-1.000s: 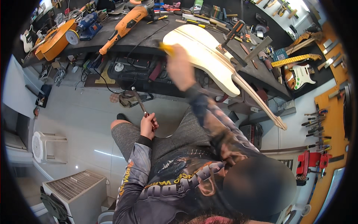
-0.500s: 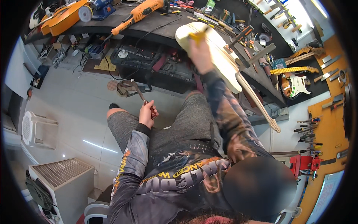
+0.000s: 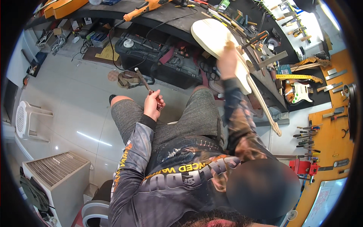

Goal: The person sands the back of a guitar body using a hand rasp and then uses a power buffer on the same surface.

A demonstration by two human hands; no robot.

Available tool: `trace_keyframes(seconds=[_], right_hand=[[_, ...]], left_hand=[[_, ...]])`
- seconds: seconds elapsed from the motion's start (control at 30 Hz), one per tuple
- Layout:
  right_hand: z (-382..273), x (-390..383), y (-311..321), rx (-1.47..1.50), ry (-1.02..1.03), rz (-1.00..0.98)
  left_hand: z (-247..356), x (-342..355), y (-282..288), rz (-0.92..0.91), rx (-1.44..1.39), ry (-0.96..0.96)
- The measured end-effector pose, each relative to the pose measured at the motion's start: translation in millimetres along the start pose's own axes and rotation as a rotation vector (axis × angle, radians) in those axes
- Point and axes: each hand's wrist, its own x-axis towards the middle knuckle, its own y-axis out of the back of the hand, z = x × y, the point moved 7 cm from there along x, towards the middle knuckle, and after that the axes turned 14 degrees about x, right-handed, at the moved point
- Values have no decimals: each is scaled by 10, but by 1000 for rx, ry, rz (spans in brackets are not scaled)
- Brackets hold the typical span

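My left hand (image 3: 152,107) is closed around the dark red handle of a hand tool. The tool's straight metal shank (image 3: 142,78) slants up and left to a pale tip, in the air above my lap. Over the bench edge, my right hand (image 3: 227,62) is blurred above the pale unpainted guitar body (image 3: 211,36). Its fingers look bunched around a small yellowish thing, too smeared to name. The bare wooden neck (image 3: 261,100) of the guitar reaches past the bench edge toward the lower right.
Clutter and hand tools (image 3: 259,38) crowd the dark workbench (image 3: 181,23), with an orange power tool (image 3: 145,9) and its cable. Black toolboxes (image 3: 151,56) sit beneath. A finished guitar (image 3: 298,90) lies far right, near a red vise (image 3: 303,167). A white stool (image 3: 30,121) stands left.
My right hand has moved down along the guitar body, toward its neck end. The yellow thing at its fingers showed more clearly before. My left hand still grips its tool; the whole view has shifted slightly.
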Motion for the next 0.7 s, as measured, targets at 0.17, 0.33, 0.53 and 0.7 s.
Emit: trace_keyframes(seconds=[0.17, 0.33, 0.53, 0.7], right_hand=[[-1591, 72, -1348, 559, -73, -249], [-1712, 369, -1268, 478, -8, -115], [-689, -50, -302, 108, -76, -141], [-540, -157, 523, 152, -143, 16]], left_hand=[[89, -52, 49, 17, 57, -102], [18, -2, 125, 39, 9, -59], [-25, -2, 151, 25, 0, -17], [5, -60, 66, 29, 54, -41]])
